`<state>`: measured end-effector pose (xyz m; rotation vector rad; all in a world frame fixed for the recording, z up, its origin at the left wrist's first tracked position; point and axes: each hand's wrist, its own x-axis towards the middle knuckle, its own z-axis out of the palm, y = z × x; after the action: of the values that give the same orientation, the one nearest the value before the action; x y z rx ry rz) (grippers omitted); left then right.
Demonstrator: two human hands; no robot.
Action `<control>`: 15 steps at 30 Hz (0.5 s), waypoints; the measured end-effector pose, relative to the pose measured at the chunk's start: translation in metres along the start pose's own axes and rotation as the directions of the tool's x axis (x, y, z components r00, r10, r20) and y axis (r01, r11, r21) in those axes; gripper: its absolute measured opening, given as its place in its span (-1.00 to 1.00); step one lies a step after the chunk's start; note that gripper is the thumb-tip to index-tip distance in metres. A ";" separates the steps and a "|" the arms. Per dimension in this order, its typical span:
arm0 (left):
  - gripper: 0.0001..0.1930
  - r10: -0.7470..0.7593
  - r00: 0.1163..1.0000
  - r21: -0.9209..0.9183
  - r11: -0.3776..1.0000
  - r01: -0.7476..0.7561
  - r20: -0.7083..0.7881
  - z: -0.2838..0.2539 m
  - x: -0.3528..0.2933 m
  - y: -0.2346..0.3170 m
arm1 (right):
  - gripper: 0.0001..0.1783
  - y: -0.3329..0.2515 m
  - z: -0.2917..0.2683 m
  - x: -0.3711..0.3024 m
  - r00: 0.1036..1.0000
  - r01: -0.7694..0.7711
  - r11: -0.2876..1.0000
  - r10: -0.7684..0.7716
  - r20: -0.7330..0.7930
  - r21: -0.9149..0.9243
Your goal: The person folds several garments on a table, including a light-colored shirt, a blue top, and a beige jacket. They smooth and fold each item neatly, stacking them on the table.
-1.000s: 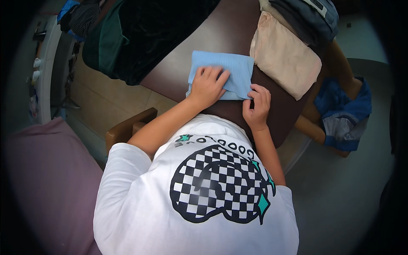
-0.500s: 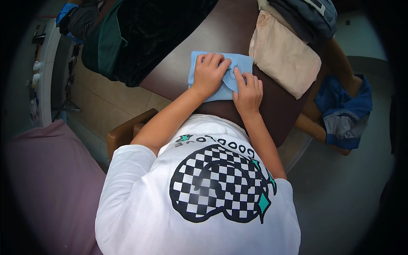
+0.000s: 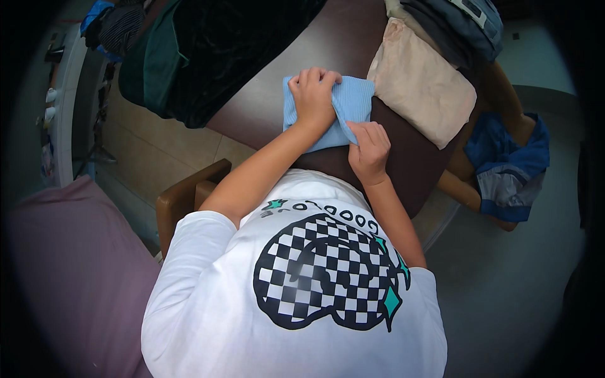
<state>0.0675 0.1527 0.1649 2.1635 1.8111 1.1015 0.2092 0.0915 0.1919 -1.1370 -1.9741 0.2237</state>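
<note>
A light blue ribbed cloth garment (image 3: 357, 99), folded into a small bundle, lies near the table's front edge. My left hand (image 3: 313, 101) rests on its left half, fingers bent down toward the far edge and closed on the fabric; their tips are partly hidden. Between thumb and fingers, my right hand (image 3: 370, 150) pinches the garment's near right corner. A fold runs slantwise between the two hands.
The dark brown table (image 3: 296, 47) carries a folded beige garment (image 3: 423, 85) on the right, with dark folded clothes (image 3: 441, 31) behind it. Dark green velvet fabric (image 3: 208, 57) covers its left. Wooden chairs (image 3: 183, 201) flank it; blue-grey clothing (image 3: 510, 167) hangs on the right one.
My right hand has moved down and slightly right to the garment's near corner. The bunched middle has been smoothed into a fold, and my left hand has shifted slightly up.
</note>
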 end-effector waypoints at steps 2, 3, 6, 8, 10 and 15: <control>-0.81 0.062 0.997 -0.057 0.997 -0.059 0.037 -0.002 0.000 -0.003 | -0.71 0.008 -0.004 -0.010 0.995 -0.044 0.992 0.055 0.087 -0.119; -0.82 0.137 0.990 -0.078 0.988 -0.133 0.038 -0.003 -0.001 -0.005 | -0.73 0.010 -0.005 -0.014 0.990 -0.048 0.988 0.066 0.124 -0.146; -0.84 0.230 0.972 -0.084 0.970 -0.227 0.037 -0.001 -0.001 -0.008 | -0.69 0.009 0.002 -0.013 0.999 -0.051 0.979 0.054 0.009 -0.196; -0.85 0.254 0.966 -0.069 0.965 -0.251 0.038 0.000 0.000 -0.007 | -0.65 0.007 0.008 -0.003 0.994 -0.102 0.964 0.091 -0.057 -0.247; -0.85 0.283 0.958 -0.045 0.958 -0.282 0.042 0.001 0.002 -0.006 | -0.62 0.012 0.013 0.003 0.991 -0.133 0.952 0.125 -0.049 -0.277; -0.86 0.164 0.986 -0.007 0.986 -0.164 0.028 0.002 0.008 0.003 | -0.57 0.016 0.010 0.010 0.992 -0.019 0.989 0.036 0.117 -0.148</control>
<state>0.0713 0.1599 0.1682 2.3483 1.6412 1.0990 0.2100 0.1114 0.1832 -1.2710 -2.1095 0.1667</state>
